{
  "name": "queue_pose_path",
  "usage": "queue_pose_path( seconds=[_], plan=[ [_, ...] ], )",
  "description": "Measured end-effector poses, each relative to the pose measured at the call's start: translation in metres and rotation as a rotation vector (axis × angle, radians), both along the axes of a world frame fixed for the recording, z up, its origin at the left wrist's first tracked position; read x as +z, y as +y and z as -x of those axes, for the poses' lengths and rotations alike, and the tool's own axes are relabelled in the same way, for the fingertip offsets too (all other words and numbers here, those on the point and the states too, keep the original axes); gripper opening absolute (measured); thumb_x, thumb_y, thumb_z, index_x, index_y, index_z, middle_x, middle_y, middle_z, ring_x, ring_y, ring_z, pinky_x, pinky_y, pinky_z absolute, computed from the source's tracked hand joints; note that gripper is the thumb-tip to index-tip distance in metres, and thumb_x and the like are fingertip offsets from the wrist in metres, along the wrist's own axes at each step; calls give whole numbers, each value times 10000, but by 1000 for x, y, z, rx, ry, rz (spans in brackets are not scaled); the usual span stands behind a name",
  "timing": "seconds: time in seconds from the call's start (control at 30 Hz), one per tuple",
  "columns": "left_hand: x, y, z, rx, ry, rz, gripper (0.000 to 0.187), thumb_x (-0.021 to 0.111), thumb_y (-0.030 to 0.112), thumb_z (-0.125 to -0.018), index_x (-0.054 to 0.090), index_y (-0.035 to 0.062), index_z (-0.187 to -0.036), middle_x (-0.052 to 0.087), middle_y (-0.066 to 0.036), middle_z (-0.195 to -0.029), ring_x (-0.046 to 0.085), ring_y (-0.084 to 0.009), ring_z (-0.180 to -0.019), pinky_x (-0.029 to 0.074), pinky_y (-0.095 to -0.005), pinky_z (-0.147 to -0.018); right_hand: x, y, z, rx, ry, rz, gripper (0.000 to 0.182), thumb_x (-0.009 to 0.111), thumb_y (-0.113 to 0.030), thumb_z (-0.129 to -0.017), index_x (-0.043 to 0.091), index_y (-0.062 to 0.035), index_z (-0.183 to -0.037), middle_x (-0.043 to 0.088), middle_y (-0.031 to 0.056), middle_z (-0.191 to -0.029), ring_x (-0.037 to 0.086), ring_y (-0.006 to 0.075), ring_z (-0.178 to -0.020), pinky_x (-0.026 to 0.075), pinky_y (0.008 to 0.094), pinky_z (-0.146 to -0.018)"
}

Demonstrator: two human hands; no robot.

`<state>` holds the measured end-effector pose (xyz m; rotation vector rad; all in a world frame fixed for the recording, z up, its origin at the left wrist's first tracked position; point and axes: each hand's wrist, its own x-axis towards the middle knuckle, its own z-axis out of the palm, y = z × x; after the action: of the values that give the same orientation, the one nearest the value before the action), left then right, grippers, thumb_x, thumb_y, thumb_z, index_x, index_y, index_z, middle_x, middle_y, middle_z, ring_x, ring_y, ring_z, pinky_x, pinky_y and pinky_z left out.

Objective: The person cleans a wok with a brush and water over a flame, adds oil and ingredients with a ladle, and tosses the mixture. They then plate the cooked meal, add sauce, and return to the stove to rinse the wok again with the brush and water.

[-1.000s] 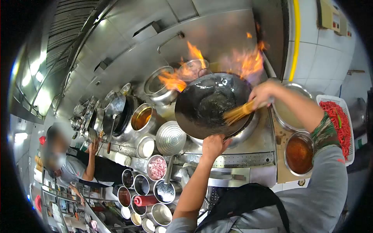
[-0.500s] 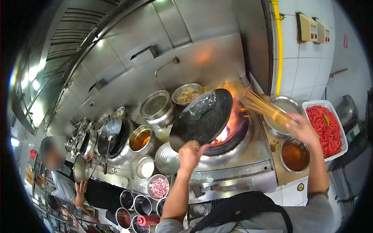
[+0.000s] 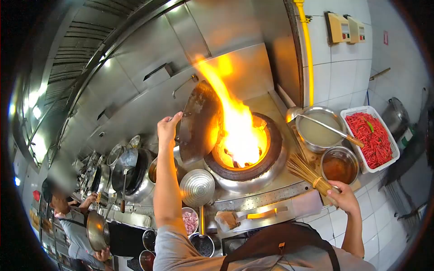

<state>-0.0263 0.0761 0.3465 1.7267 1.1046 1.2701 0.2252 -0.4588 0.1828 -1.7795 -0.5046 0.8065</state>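
With its fingers at the rim, my left hand (image 3: 167, 128) grips a black wok (image 3: 199, 122) that is tipped up on edge, its underside turned toward the fire. Tall orange flames (image 3: 237, 137) rise from the round burner (image 3: 280, 144) just right of the wok. My right hand (image 3: 344, 198) is closed round the lower end of a bundled bamboo wok brush (image 3: 307, 174). The brush's bristles point up and left, over the counter beside the burner. Near it stand a bowl of brown liquid (image 3: 340, 165) and a pot of cloudy liquid (image 3: 318, 128) with a ladle (image 3: 325, 125) across it.
A white basket (image 3: 393, 156) of red chillies (image 3: 368, 140) stands far right. A perforated skimmer (image 3: 197, 187) lies left of the burner, near a bowl of sliced pink food (image 3: 190, 220). A co-worker (image 3: 79, 226) holds a metal pan (image 3: 97, 230) at left. Another wok (image 3: 135, 169) sits beyond.
My left hand has raised the wok up and left, off the burner opening. My right hand has brought the brush down, away from the wok. The flames have grown much taller.
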Motion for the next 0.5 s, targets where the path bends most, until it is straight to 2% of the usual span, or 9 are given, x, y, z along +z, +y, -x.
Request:
queue_pose_path(
  seconds=[0.1,0.13,0.17,0.23,0.27,0.33,0.37,0.4,0.5],
  plan=[
    [-45,30,-4,-42,-15,-115,522,857,282,-749,664,-136,-996,691,-86,-870,604,-155,-772,496,-298,-712,-5,-1,-5,25,-66,9,431,693,-144,-889,601,14,-1278,671,79,-928,623,100,-708,507,263,-567],
    [-32,-18,-10,-81,-29,-92,373,851,272,-755,683,-59,-781,628,-16,-675,523,-117,-615,440,-315,-561,-22,1,-13,46,-149,-46,424,688,-141,-892,601,9,-1278,660,67,-908,615,99,-694,502,262,-550],
    [-32,-47,-15,-2,75,-132,377,842,270,-768,629,-9,-630,526,24,-550,416,-86,-526,343,-319,-473,-33,4,-18,70,-231,-98,417,682,-138,-895,600,5,-1278,649,55,-889,606,99,-679,498,261,-532],
    [-44,-94,-19,-35,216,-174,415,844,300,-766,607,-14,-636,495,-69,-521,415,-128,-512,363,-371,-473,-34,19,-25,80,-344,-168,416,682,-141,-897,600,8,-1276,647,57,-907,604,100,-694,500,264,-536],
    [-80,-89,-18,-14,288,-421,426,849,318,-757,602,-5,-630,510,-147,-532,426,-190,-474,379,-406,-469,-31,27,-28,86,-397,-202,415,682,-143,-898,600,10,-1275,646,59,-915,602,100,-702,501,265,-538],
    [-143,-113,-19,-56,359,-475,489,862,393,-716,569,28,-576,552,-167,-554,499,-348,-468,405,-431,-468,-1,44,-25,44,-210,-178,417,688,-145,-897,605,9,-1276,666,77,-991,614,108,-829,518,265,-592],
    [-153,-140,-20,-79,428,-573,503,854,404,-717,539,48,-553,539,-143,-545,535,-364,-496,419,-431,-475,10,54,-27,20,-117,-168,418,691,-146,-897,608,8,-1276,676,86,-1029,620,112,-892,527,266,-619],
    [-173,-155,-19,-124,439,-627,470,852,374,-718,530,71,-559,551,-115,-563,550,-330,-506,433,-422,-484,9,64,-33,1,-115,-255,454,694,-167,-904,581,-9,-1314,675,82,-1011,630,115,-774,512,268,-578],
    [-204,-182,-20,-210,554,-727,382,846,320,-709,552,94,-620,586,-75,-631,606,-291,-592,479,-404,-543,44,99,-45,-37,-24,-295,512,699,-194,-911,534,-45,-1373,673,83,-1010,631,130,-686,511,272,-556]
  ],
)
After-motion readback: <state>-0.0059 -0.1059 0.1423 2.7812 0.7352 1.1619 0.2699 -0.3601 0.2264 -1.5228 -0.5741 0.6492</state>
